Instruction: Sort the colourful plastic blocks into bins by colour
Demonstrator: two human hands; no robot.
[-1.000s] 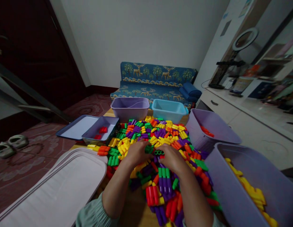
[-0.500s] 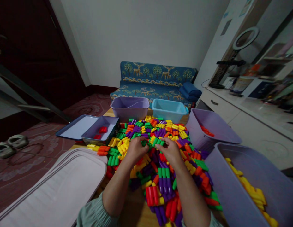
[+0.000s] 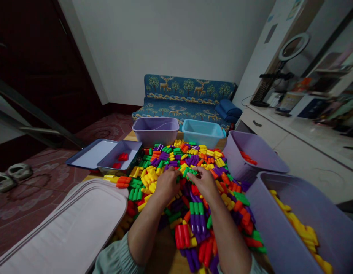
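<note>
A big heap of plastic building blocks (image 3: 193,213) in green, yellow, purple, orange and red covers the wooden table. Both hands meet over the middle of the heap. My left hand (image 3: 166,183) is curled, its fingers pinching a green block (image 3: 184,169). My right hand (image 3: 204,181) is curled too, its fingertips closed on a green block (image 3: 193,173) right beside the other one. The two blocks touch or nearly touch between my fingertips.
A purple bin (image 3: 282,232) with yellow blocks stands at near right, another purple bin (image 3: 236,160) with orange blocks behind it. An empty purple tub (image 3: 155,131) and a blue tub (image 3: 203,133) sit at the back. A grey tin (image 3: 108,161) holds red blocks; a pink lid (image 3: 65,228) lies at left.
Both hands rose from the heap and moved slightly away from me, each bringing a green block up; the blocks now sit together between my fingertips.
</note>
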